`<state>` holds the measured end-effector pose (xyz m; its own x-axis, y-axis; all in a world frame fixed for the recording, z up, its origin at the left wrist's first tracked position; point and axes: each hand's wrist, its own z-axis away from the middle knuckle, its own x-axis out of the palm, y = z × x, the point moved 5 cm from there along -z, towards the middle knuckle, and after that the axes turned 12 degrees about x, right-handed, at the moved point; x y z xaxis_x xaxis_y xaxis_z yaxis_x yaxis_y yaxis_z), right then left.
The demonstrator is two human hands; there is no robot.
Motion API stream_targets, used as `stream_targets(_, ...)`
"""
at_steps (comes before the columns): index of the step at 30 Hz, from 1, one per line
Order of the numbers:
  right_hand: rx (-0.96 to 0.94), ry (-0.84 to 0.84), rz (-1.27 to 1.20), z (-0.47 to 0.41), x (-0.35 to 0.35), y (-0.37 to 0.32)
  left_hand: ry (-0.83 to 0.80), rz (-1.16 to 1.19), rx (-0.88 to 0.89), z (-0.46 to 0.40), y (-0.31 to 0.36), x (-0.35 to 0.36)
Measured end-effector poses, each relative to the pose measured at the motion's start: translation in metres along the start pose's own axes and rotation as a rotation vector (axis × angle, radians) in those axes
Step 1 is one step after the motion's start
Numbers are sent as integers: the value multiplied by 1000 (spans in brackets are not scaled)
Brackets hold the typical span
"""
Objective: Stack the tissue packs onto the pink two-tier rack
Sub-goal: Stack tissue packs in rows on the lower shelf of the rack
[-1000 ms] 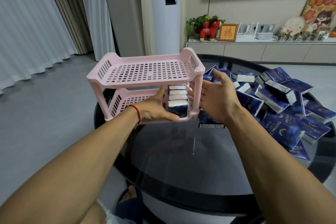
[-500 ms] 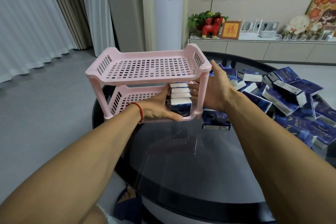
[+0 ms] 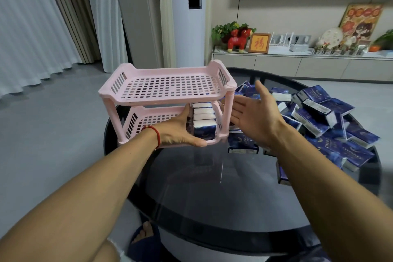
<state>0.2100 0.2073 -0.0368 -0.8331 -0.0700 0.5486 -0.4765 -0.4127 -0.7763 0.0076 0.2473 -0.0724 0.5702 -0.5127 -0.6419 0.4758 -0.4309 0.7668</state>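
The pink two-tier rack [image 3: 170, 86] stands at the left edge of a round dark glass table [image 3: 212, 187]. Its top tier is bare. Several navy tissue packs [image 3: 204, 122] stand in a row at the right end of the lower tier. My left hand [image 3: 180, 132], with a red cord at the wrist, reaches into the lower tier and presses flat against the left side of that row, thumb along the rack's front edge. My right hand [image 3: 253, 117] hovers with straight fingers just right of the rack, holding nothing. A heap of loose navy tissue packs [image 3: 319, 119] covers the table's right side.
One loose pack [image 3: 242, 144] lies just right of the rack's front corner. Behind the table runs a low cabinet [image 3: 297, 64] with a red toy horse, a plant and frames. Grey floor and curtains lie to the left. My foot [image 3: 144, 234] shows below the table edge.
My right hand has come off the rack's right post and moved a little to the right, fingers spread. My left hand stays against the packs in the lower tier.
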Motion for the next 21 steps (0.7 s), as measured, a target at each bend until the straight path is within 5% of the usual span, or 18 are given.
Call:
stream_targets(5, -179, 269, 262, 73, -22, -1, 23, -182, -20, 33, 24, 1)
stream_targets(9, -395, 646, 1037, 116, -35, 4, -50, -395, -120, 73, 41, 3)
stream_targets(15, -462, 638, 1958, 88, -16, 60, 93, -780, -147, 90, 104, 20)
stream_targets(21, -539, 783, 2057, 86, -7, 81, 54, -581, -76, 69, 106, 59)
